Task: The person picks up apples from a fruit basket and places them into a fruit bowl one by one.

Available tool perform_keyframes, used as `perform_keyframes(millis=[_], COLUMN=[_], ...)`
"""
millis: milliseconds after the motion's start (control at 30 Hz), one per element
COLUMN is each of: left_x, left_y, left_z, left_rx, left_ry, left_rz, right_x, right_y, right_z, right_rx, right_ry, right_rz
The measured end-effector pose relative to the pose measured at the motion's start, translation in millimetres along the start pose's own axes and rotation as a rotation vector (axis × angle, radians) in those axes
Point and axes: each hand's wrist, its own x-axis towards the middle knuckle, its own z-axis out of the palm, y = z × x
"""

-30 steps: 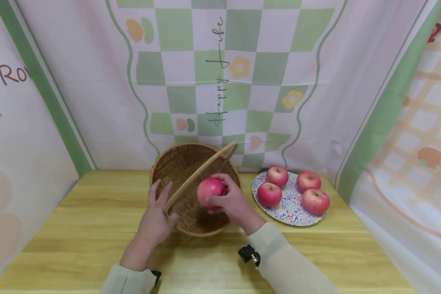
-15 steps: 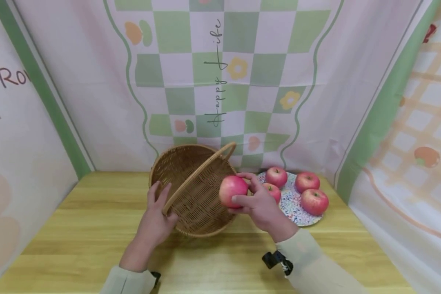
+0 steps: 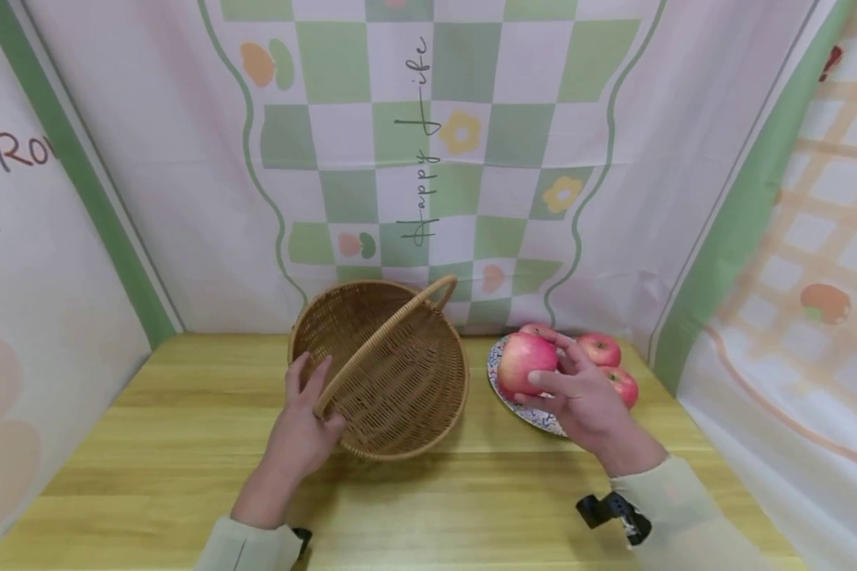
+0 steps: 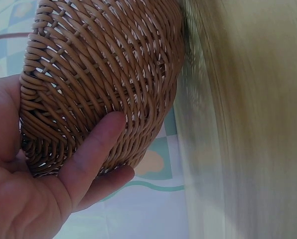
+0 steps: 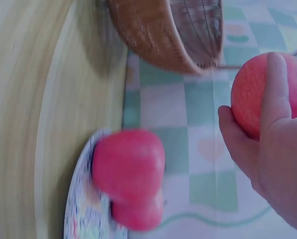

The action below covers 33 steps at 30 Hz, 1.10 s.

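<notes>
A wicker basket [image 3: 421, 381] with an arched handle [image 3: 378, 341] stands at the middle of the table, its bare woven inside showing. At its near left rim, my left hand [image 3: 307, 432] grips the wall; in the left wrist view its fingers [image 4: 96, 149] lie along the outer weave. Above the plate [image 3: 498, 388], my right hand [image 3: 593, 404] holds a red apple [image 3: 524, 363] between thumb and fingers. Apart from the plate in the right wrist view, that held apple [image 5: 250, 94] is up in the air. More apples [image 3: 600, 349] sit on the plate, partly hidden by the hand.
The wooden table [image 3: 150, 444] runs up to a patterned cloth backdrop [image 3: 464, 63]. Cloth also hangs at the left and right sides. The speckled plate stands to the right of the basket, near the back edge.
My right hand has carried the apple out of the basket and to the right, until it is over the plate. My left hand and the basket have stayed in place.
</notes>
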Motion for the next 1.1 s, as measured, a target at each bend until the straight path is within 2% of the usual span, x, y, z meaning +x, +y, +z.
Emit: perform_keyframes(millis=[133, 333, 600, 833, 1100], left_x=[0.2, 0.5, -0.8, -1.0, -0.2], left_y=[-0.8, -0.8, 0.1, -1.1, -2.8], left_z=[0.6, 1.0, 0.7, 0.9, 2.7], left_rx=[0.000, -0.004, -0.012, -0.022, -0.038], left_ry=[-0.001, -0.002, -0.004, -0.005, -0.003], left_rz=[0.001, 0.004, 0.000, -0.003, -0.003], right_x=[-8.4, -18.6, -28.0, -29.1, -28.4], right_y=[-8, -10, 12, 30, 39], right_z=[-20, -45, -69, -73, -71], right_rx=[-0.003, -0.021, -0.193, -0.234, -0.244], right_ry=[0.069, 0.179, 0.238, 0.306, 0.351], right_rz=[0.003, 0.080, 0.086, 0.152, 0.185])
